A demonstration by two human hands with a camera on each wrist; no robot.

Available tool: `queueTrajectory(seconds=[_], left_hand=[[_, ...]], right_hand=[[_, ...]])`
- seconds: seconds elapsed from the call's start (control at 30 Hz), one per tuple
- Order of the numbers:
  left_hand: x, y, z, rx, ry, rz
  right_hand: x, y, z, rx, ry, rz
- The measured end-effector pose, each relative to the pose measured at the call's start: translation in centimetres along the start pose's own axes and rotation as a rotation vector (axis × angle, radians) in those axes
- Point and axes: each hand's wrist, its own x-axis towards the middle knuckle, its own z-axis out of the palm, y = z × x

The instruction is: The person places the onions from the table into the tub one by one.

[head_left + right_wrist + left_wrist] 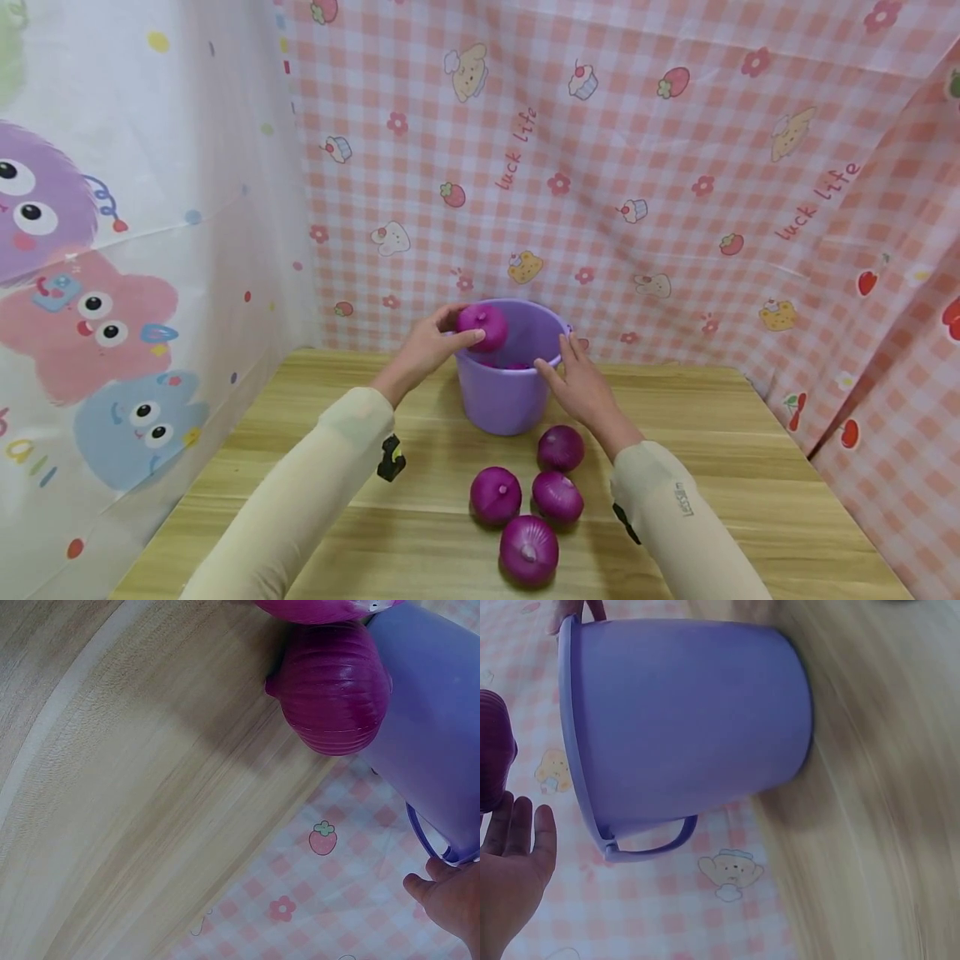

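Note:
My left hand (pixel 420 354) grips a red onion (pixel 491 321) at the left rim of a purple bucket (pixel 502 404), its thumb across the near side. In the left wrist view, the same onion (pixel 493 750) is partly cut off by the frame, above the bucket's mouth. On the other side, my right hand (pixel 588 400) holds the bucket's rim at the right. Down inside the bucket, bits of other purple onions (pixel 517 366) show; most of the inside is hidden. Several red onions (pixel 528 550) lie on the table in front of the bucket.
The wooden table (pixel 420 542) carries everything. A pink checked cloth (pixel 495 225) hangs close behind the bucket, and a white cartoon-print cloth (pixel 232 250) hangs at the left. The bucket's handle (pixel 667 844) hangs down its side.

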Motion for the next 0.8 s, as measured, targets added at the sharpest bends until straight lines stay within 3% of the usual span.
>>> queueTrajectory(seconds=[0.47,0.8], left_hand=[[3.4,-0.7,1.9,-0.046,0.089,-0.028],[4.1,-1.2,3.0,-0.021,0.131,-0.072]], right_hand=[[0.0,-0.1,0.1,0.002,0.004,0.003],[0.0,-0.1,0.0,0.003,0.008,0.005]])
